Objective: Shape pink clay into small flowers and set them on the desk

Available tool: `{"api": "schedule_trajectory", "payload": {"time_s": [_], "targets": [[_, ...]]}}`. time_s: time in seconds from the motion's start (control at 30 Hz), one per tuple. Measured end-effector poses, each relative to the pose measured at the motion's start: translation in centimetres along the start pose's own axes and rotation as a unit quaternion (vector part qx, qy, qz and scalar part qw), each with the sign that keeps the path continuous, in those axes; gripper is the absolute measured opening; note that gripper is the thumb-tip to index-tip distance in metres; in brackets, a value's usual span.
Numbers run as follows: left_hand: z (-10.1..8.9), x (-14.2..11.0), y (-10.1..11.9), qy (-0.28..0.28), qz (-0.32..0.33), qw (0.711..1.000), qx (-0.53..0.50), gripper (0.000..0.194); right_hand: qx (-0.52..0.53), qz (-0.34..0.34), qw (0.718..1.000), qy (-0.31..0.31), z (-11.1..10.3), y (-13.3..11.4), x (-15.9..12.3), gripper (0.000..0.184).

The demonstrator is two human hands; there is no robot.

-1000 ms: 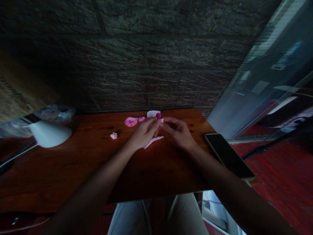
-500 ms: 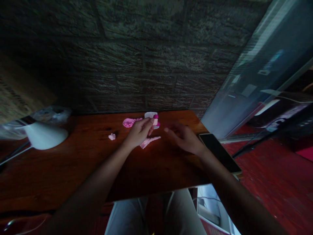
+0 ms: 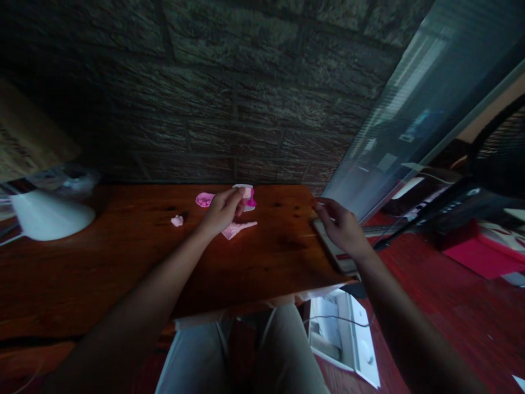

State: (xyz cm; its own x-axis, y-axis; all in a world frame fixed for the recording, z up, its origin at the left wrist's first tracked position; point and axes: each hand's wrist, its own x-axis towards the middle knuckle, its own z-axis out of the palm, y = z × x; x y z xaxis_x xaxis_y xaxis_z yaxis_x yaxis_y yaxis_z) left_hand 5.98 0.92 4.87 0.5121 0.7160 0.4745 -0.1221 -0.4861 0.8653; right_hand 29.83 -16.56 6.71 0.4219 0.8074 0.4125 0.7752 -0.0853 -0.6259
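My left hand (image 3: 223,210) is closed in a pinch above the wooden table, with a small pale pink piece (image 3: 248,192) at its fingertips. Just beyond lie a white sheet (image 3: 243,186) and a magenta piece (image 3: 251,200), both partly hidden. A pink ruffled oval piece (image 3: 204,200) rests left of this hand, and a pink pointed strip (image 3: 238,228) below it. Farther left sits a small crumpled pink lump (image 3: 177,220). My right hand (image 3: 342,227) is raised near the table's right edge, thumb and finger together; anything between them is too small to make out.
A phone (image 3: 328,239) lies at the right edge of the table (image 3: 270,262), partly under my right hand. On the left stands a white lamp-like base (image 3: 51,213) beside clear plastic (image 3: 77,183). A stone-block wall (image 3: 262,104) rises behind. A white bin (image 3: 332,339) is below the edge.
My right hand has moved right, away from my left hand, to over the phone. The left hand keeps its pinch by the pink piece. A round magenta bit there no longer shows; the view has shifted.
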Motion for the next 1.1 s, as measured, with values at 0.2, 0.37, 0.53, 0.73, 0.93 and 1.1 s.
{"api": "schedule_trajectory", "payload": {"time_s": [0.2, 0.37, 0.53, 0.73, 0.93, 1.1], "targets": [[-1.1, 0.4, -0.9, -0.022, -0.041, 0.998, -0.053, 0.050, 0.338, -0.056, 0.914, -0.216, 8.6, -7.2, 5.8, 0.047], [-2.0, 0.7, -1.6, -0.036, -0.067, 0.995, -0.059, 0.045, 0.426, -0.054, 0.865, -0.260, 12.8, -8.2, 7.5, 0.045], [-2.0, 0.8, -2.0, -0.046, -0.071, 0.996, -0.027, 0.048, 0.426, -0.050, 0.865, -0.260, 12.4, -6.8, 6.7, 0.037], [-1.5, 0.7, -1.7, -0.039, -0.069, 0.996, -0.036, 0.052, 0.429, -0.090, 0.862, -0.255, 12.4, -6.7, 6.3, 0.035], [-1.4, 0.6, -1.6, -0.050, -0.090, 0.993, -0.060, 0.051, 0.419, -0.107, 0.876, -0.212, 12.7, -6.7, 5.7, 0.033], [-1.2, 0.6, -1.8, -0.029, -0.059, 0.997, -0.035, 0.050, 0.427, -0.096, 0.883, -0.172, 13.2, -6.5, 5.7, 0.035]]}}
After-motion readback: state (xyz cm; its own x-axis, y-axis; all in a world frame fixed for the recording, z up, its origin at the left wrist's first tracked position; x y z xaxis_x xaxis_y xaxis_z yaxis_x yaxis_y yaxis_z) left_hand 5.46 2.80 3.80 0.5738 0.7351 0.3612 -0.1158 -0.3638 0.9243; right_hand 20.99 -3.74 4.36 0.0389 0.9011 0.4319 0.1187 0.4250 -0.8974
